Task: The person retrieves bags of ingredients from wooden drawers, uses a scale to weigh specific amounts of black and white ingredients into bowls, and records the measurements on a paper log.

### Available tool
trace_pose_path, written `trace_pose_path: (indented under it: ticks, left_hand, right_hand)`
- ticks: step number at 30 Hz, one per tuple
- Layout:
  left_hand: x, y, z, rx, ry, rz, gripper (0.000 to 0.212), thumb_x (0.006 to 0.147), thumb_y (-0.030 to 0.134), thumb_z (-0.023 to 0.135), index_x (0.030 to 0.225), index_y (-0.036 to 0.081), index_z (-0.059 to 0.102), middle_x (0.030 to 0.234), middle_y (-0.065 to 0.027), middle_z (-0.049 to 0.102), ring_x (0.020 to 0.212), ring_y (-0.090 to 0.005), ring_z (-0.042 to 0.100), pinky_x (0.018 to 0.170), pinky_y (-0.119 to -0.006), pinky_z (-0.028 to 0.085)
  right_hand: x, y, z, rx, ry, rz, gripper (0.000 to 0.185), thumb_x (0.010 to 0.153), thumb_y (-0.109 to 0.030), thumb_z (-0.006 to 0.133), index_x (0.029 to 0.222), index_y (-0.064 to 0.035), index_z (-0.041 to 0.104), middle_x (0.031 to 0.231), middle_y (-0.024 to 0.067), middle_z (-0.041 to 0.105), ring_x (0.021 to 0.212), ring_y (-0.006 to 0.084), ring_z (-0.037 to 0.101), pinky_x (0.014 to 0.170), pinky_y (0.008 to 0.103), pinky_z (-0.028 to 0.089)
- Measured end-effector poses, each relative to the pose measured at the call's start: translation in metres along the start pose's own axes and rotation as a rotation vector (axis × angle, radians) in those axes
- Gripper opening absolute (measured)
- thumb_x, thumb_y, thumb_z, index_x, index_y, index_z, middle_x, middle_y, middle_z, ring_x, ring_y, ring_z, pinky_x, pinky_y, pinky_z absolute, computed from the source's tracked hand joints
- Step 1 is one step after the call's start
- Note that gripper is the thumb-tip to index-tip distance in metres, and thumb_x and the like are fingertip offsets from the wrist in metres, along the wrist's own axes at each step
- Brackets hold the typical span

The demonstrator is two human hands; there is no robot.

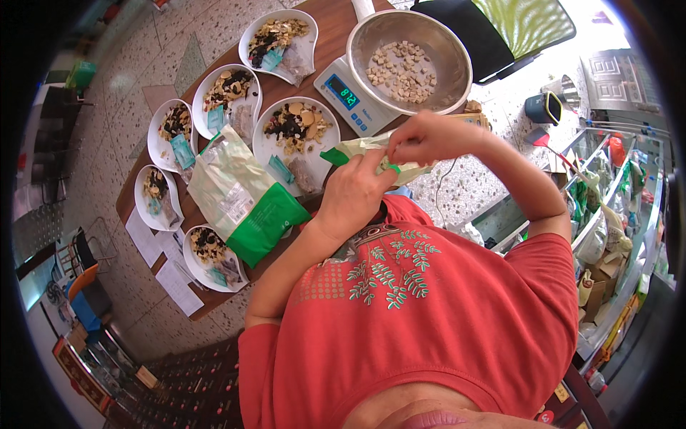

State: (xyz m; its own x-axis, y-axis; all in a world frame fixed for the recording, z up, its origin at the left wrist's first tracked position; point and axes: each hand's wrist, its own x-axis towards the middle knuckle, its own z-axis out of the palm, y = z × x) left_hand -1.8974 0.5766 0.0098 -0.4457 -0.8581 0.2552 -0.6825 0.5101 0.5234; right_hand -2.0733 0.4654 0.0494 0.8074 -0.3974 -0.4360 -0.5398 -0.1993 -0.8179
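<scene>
My left hand (pixel 356 193) grips a green and pale plastic bag (pixel 415 174) in front of my chest. The fingers of my right hand (pixel 431 140) pinch the same bag near its upper edge; that hand is slightly blurred, and the bag's contents are hidden. Just beyond them a digital kitchen scale (pixel 370 126) with a lit display bears a steel pan (pixel 461 80). Small pale cubes (pixel 404 69) cover part of the pan's bottom. Left of my left hand, a larger green and whitish plastic bag (pixel 244 198) lies on the wooden table (pixel 332 40).
Several white teardrop-shaped plates (pixel 316 166) stand along the table, each with mixed dried ingredients (pixel 300 126) and small packets (pixel 281 169). Printed papers (pixel 179 287) lie at the left edge. A chair (pixel 530 27) is beyond the pan; a glass display case (pixel 605 214) stands to the right.
</scene>
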Motion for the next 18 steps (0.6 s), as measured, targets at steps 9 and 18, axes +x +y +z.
trace_pose_path:
  ticks: [9,18]
  left_hand:
    - [-0.006,0.000,-0.004,0.008,-0.018,-0.064,0.010,0.072,0.009,0.057,0.082,0.007,0.058,0.100,-0.0118,0.056,0.082,-0.0285,0.060,0.066,-0.038,0.050]
    - [-0.008,0.001,-0.002,0.018,0.024,-0.020,0.009,0.071,0.009,0.054,0.079,0.007,0.058,0.096,-0.0121,0.056,0.075,-0.0258,0.060,0.063,-0.036,0.049]
  right_hand:
    - [0.005,0.010,0.030,-0.219,0.208,-0.176,0.016,0.077,-0.011,0.056,0.083,0.0009,0.064,0.072,0.0163,0.061,0.070,0.0280,0.061,0.066,0.0356,0.047]
    - [0.002,0.010,0.025,-0.151,0.208,-0.063,0.015,0.078,-0.014,0.058,0.079,0.0008,0.064,0.065,0.0148,0.060,0.061,0.0247,0.058,0.060,0.0344,0.046]
